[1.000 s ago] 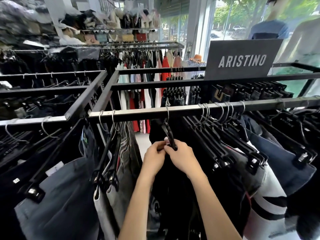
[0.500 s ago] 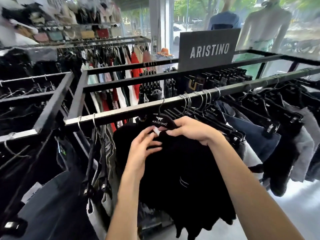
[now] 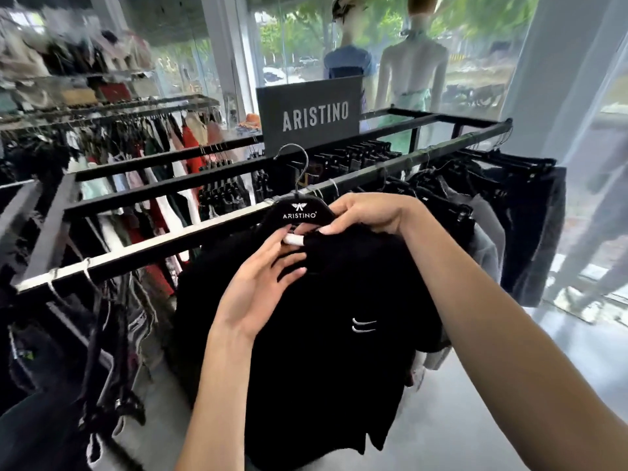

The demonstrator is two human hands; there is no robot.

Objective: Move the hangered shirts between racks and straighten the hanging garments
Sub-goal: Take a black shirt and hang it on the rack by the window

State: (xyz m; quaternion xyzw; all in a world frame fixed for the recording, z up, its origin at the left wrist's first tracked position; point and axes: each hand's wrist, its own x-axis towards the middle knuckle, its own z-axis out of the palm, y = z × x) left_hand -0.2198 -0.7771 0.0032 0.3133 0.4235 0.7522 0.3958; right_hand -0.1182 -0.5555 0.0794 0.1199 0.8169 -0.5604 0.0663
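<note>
A black shirt (image 3: 326, 334) with a small white logo hangs on a black ARISTINO hanger (image 3: 299, 212). The hanger's metal hook stands free above the near rail (image 3: 170, 243) of the black rack. My right hand (image 3: 370, 212) grips the hanger's right shoulder and the shirt's collar. My left hand (image 3: 261, 283) has its fingers spread on the shirt's front, fingertips at the white label under the hanger. Dark garments hang along the rail on both sides.
An ARISTINO sign (image 3: 311, 117) stands on the rack's middle bars. Two mannequins (image 3: 411, 83) stand at the window behind. Another rack of coloured clothes (image 3: 163, 137) fills the back left. Grey floor shows at lower right.
The hanger's hook has come off the rail and now stands above it, the shirt lifted toward me. The view has swung right, and both hands stay on the hanger and collar.
</note>
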